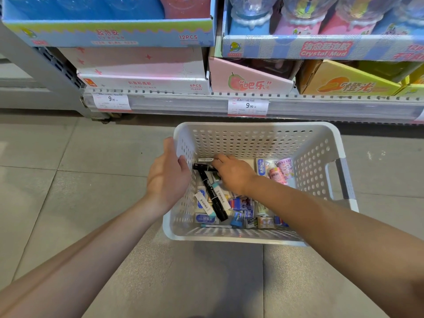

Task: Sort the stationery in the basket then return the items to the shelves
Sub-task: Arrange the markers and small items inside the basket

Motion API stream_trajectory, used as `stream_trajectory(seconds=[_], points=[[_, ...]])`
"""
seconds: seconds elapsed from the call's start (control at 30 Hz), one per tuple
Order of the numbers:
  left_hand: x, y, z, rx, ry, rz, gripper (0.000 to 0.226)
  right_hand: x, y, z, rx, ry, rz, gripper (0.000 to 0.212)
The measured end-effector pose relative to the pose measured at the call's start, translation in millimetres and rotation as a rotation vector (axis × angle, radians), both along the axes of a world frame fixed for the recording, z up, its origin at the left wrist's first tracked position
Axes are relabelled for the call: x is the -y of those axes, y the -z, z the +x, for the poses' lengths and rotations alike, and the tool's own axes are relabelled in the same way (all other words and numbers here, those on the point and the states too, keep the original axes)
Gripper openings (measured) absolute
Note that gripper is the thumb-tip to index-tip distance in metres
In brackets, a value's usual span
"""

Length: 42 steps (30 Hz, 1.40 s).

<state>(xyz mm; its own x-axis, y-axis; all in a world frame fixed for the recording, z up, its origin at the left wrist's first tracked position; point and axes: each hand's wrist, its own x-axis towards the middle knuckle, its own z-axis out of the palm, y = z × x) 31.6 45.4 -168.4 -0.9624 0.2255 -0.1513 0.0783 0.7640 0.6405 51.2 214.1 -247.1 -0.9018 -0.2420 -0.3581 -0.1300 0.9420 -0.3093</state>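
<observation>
A white perforated basket [319, 154] stands on the tiled floor in front of the shelves. Inside lie two black markers, one short marker [202, 167] near the far left corner and a longer marker [213, 196] running diagonally, amid several small erasers and packets [241, 203]. My right hand [234, 174] reaches into the basket and its fingers pinch the end of the short black marker. My left hand [168, 177] rests over the basket's left rim, fingers relaxed, thumb inside the wall, holding nothing.
The bottom shelf edge [183, 104] with two price tags runs just behind the basket. Above it stand display boxes: a pink box [142, 72], a pink fruit-print box [250, 79] and a yellow box [344, 81]. Grey floor tiles [68, 168] surround the basket.
</observation>
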Motion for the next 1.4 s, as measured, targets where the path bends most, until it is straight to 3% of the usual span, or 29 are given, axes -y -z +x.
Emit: stream_trajectory(seconds=[0.23, 0.43, 0.73, 1.0, 1.13, 1.2, 1.3, 1.4], points=[[2, 2, -2, -0.022, 0.001, -0.022, 0.010, -3, 9, -10, 0.054, 0.004, -0.099, 0.047], [0, 1, -2, -0.038, 0.004, -0.038, 0.011, -3, 19, -12, 0.144, 0.038, -0.155, 0.048], [0, -1, -1, -0.036, 0.011, -0.046, 0.015, -19, 14, 0, 0.259, -0.120, -0.146, 0.046], [1, 0, -1, -0.036, 0.021, -0.017, 0.011, -19, 15, 4, -0.137, 0.068, -0.061, 0.048], [1, 1, -1, -0.035, 0.016, -0.016, 0.011, -11, 13, -2, -0.280, 0.066, 0.064, 0.032], [2, 2, -2, -0.034, 0.013, -0.018, 0.012, -7, 11, -3, -0.309, 0.049, 0.093, 0.036], [1, 2, -1, -0.037, 0.011, -0.021, 0.012, -6, 13, -2, -0.271, 0.020, 0.214, 0.018], [1, 0, -1, -0.032, 0.009, -0.020, 0.014, -6, 19, -4, -0.269, 0.033, 0.224, 0.022]])
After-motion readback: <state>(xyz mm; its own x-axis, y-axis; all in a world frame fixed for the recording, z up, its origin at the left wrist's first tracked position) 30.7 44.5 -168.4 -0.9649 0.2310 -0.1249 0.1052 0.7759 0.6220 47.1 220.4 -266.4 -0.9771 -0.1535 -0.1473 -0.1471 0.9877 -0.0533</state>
